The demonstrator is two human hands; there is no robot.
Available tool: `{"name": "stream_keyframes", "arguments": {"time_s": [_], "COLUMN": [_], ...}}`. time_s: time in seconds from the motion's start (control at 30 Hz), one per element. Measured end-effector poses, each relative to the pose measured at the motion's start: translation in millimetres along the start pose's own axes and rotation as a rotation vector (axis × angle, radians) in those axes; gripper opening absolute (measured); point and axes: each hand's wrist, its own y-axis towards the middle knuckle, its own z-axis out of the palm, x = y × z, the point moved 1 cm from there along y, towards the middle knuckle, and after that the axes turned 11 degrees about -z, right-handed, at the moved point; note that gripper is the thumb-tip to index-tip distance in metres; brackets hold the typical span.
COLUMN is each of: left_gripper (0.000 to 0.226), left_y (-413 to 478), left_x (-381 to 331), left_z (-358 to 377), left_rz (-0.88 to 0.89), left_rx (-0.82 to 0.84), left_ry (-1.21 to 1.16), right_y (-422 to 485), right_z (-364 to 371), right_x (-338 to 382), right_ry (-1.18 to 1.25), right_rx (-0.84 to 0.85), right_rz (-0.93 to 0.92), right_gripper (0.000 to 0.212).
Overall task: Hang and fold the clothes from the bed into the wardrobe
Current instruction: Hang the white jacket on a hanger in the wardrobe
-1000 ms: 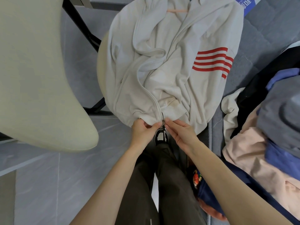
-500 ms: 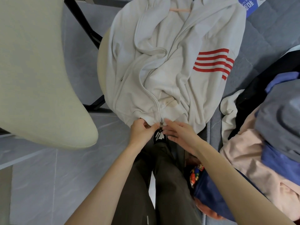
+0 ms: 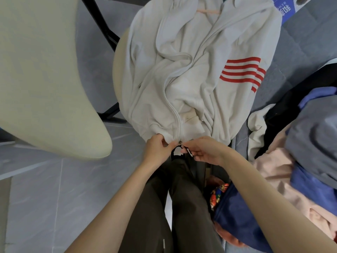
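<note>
1. Standing over the pale zip jacket [image 3: 191, 88], pinched its bottom hem with the left hand [image 3: 158, 150] — fingers curled tight on the cloth, just left of the foot of the zip.
2. Held the dark zip pull [image 3: 188, 152] between thumb and fingertips of the right hand [image 3: 204, 149], with the fingers bent round it and the two hands nearly touching.
3. Traced the zip [image 3: 175, 114] running up and away from both hands through rumpled folds; could not tell how far it was joined.
4. Saw the jacket spread directly beyond the hands, draped over a round beige seat [image 3: 118, 70], with red stripes [image 3: 240, 73] on the sleeve up and to the right of the right hand.
5. Made out a pink hanger [image 3: 207, 11] inside the neck, at the end of the jacket farthest from the hands.
6. Noted a heap of clothes [image 3: 317, 136] — grey, blue, peach and black — lying to the right of the right hand on the grey bed [image 3: 300, 42].
7. Saw a large beige chair [image 3: 45, 79] well to the left of the left hand.
8. Saw dark trousers [image 3: 182, 207] between the two forearms and grey floor tiles [image 3: 54, 198] under the left one.
</note>
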Motion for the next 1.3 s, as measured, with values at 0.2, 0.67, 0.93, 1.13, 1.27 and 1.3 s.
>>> {"name": "stream_keyframes", "arguments": {"time_s": [0.2, 0.67, 0.93, 1.13, 1.27, 1.3], "left_gripper": [0.019, 0.01, 0.053, 0.071, 0.053, 0.042], "left_y": [-7.2, -13.6, -3.4, -15.9, -19.3, -20.6], "left_x": [10.3, 36.8, 13.2, 26.2, 33.3, 33.2], "left_z": [14.4, 20.5, 27.5, 17.3, 11.8, 7.9], "left_rz": [-0.096, -0.303, -0.443, -0.503, -0.563, -0.572], "left_rx": [-0.023, 0.047, 0.113, 0.168, 0.088, 0.069], "left_ry": [0.034, -0.208, -0.741, -0.788, -0.78, -0.676], "right_y": [7.9, 9.7, 12.2, 13.0, 9.4, 8.6], "right_z": [8.5, 14.1, 12.4, 23.5, 31.0, 33.0], "right_x": [17.1, 66.9, 76.1, 100.2, 112.6, 112.0], "right_ry": [-0.148, -0.251, -0.222, -0.042, -0.139, -0.203], "right_rx": [-0.091, -0.101, -0.044, -0.136, -0.187, -0.188], "right_rz": [-0.026, -0.18, -0.123, -0.269, -0.353, -0.349], "right_gripper": [0.02, 0.015, 0.031, 0.03, 0.031, 0.03]}}
